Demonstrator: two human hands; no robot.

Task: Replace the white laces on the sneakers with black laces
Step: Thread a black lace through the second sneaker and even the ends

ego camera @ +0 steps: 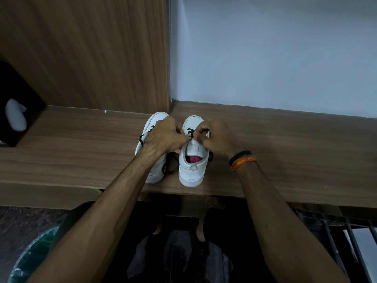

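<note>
Two white sneakers stand side by side on a wooden shelf, heels toward me. The right sneaker has a pink insole, and a black lace runs through its front eyelets. The left sneaker also carries a black lace, with loose ends lying between the two shoes. My left hand and my right hand meet over the right sneaker's tongue, fingers curled and pinching at the lace there. What exactly each fingertip holds is hidden.
A dark box with a pale grey object on it sits at the shelf's far left. A wooden panel and a pale wall rise behind the shoes. Below the shelf's front edge are my legs and a metal rack.
</note>
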